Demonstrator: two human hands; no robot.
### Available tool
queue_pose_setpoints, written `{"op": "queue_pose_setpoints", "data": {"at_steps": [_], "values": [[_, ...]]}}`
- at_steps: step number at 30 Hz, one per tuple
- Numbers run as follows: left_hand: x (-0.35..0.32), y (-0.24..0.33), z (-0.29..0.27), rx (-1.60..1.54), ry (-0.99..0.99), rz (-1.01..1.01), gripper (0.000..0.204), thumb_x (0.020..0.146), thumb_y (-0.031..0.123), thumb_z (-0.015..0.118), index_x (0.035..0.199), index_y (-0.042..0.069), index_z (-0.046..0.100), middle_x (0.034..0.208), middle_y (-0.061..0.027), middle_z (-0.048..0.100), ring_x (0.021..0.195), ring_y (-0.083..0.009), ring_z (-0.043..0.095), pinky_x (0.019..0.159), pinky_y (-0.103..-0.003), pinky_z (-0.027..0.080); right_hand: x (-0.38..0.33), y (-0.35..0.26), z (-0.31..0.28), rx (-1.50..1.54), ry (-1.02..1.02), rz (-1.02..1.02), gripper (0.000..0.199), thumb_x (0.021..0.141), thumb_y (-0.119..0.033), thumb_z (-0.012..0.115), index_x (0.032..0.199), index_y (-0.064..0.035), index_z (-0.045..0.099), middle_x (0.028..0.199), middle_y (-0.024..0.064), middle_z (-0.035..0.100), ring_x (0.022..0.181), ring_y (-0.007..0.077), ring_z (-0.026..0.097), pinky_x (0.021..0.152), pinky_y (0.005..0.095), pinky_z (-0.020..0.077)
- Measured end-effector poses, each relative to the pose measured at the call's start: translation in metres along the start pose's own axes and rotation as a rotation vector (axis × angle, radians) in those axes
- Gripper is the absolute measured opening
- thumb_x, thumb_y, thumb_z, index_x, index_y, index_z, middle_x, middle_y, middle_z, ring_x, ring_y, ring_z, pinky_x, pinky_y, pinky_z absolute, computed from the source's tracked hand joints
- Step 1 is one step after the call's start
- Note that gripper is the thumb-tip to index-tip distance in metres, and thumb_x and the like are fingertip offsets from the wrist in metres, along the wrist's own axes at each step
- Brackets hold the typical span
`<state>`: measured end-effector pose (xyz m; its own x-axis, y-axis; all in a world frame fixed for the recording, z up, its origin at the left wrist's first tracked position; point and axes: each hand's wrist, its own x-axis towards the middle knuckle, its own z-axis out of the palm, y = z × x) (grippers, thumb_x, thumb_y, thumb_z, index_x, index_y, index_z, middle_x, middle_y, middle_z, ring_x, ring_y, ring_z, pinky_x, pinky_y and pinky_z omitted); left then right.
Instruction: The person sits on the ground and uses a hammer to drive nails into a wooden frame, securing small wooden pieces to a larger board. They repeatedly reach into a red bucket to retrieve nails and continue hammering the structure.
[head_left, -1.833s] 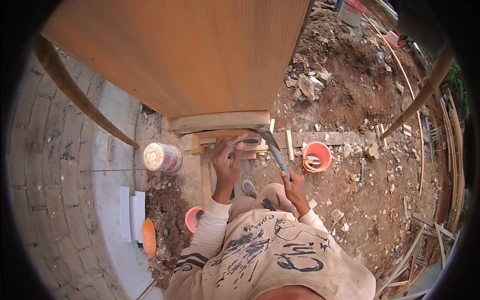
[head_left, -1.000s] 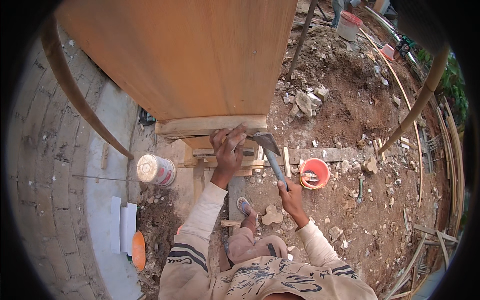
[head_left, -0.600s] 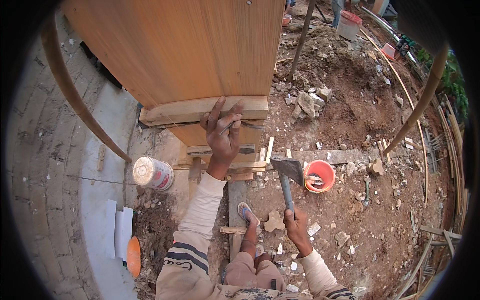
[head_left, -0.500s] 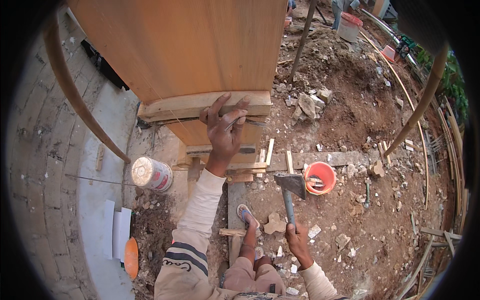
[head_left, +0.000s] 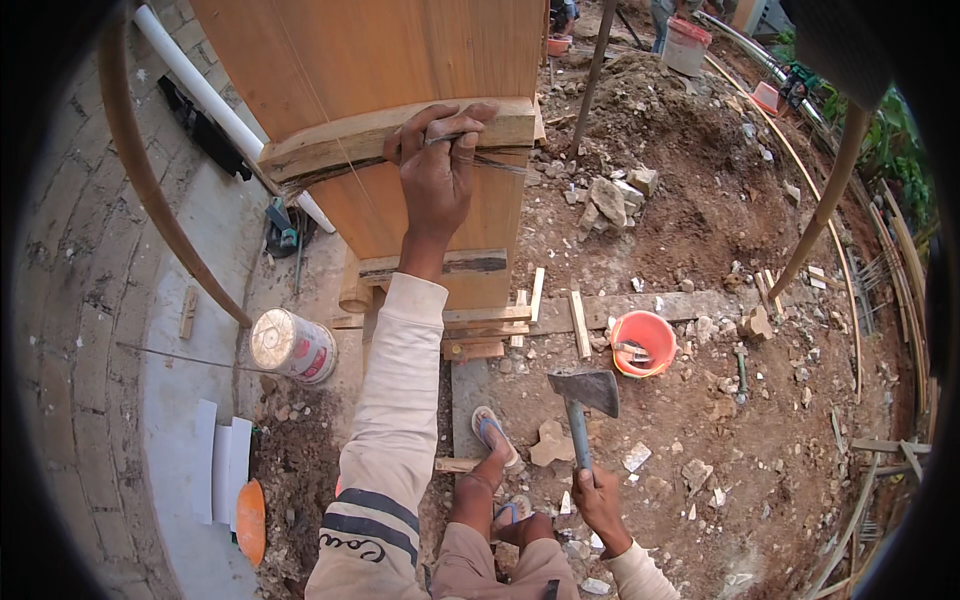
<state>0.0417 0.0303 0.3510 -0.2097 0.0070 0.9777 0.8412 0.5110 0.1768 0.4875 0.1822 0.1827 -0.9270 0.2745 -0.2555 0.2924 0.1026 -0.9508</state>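
My left hand (head_left: 437,185) is raised against a wooden batten (head_left: 340,140) that runs across a tall wooden formwork panel (head_left: 390,50). Its fingers are bent and closed on a thin grey nail (head_left: 442,138), mostly hidden among them. Lower right, my right hand (head_left: 602,512) grips a hatchet (head_left: 585,395) by its blue-grey handle. The hatchet's dark metal head points up, apart from the panel. Below the first batten, a shorter batten (head_left: 470,262) crosses the same panel.
An orange bucket (head_left: 643,345) with pieces inside stands beyond the hatchet. A white bucket (head_left: 292,345) is at left. Bamboo poles (head_left: 165,215) rise on both sides. Rubble (head_left: 608,203) and wood scraps (head_left: 580,325) litter the dirt. A person (head_left: 663,20) stands far off.
My left hand has shifted up with the batten in view, its fingers now curled more closely over the batten. My right hand still holds the hatchet low, nearly in place.
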Motion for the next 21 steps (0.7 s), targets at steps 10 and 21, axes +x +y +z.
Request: {"op": "queue_pose_setpoints", "data": {"at_steps": [10, 21], "values": [[0.0, -0.001, 0.0, -0.006, 0.02, 0.02, 0.007, 0.103, 0.023, 0.064, 0.099, 0.018, 0.067, 0.11, 0.0127, 0.078, 0.114, -0.013, 0.06, 0.101, -0.035, 0.031, -0.017, 0.013, 0.004, 0.003, -0.035, 0.017, 0.062, 0.104, -0.06, 0.052, 0.079, -0.0035, 0.056, 0.061, -0.0021, 0.049, 0.057, 0.0078, 0.047, 0.051, 0.0297, 0.0365], [-0.017, -0.014, 0.026, -0.034, 0.075, 0.079, 0.009, 0.102, 0.024, 0.064, 0.096, 0.018, 0.066, 0.106, 0.0127, 0.078, 0.11, -0.0137, 0.062, 0.1, -0.035, 0.034, 0.001, 0.012, 0.014, 0.12, 0.056, -0.048, 0.059, 0.105, -0.06, 0.05, 0.076, -0.0081, 0.049, 0.057, -0.0043, 0.042, 0.044, 0.006, 0.039, 0.04, 0.0253, 0.0267]]}}
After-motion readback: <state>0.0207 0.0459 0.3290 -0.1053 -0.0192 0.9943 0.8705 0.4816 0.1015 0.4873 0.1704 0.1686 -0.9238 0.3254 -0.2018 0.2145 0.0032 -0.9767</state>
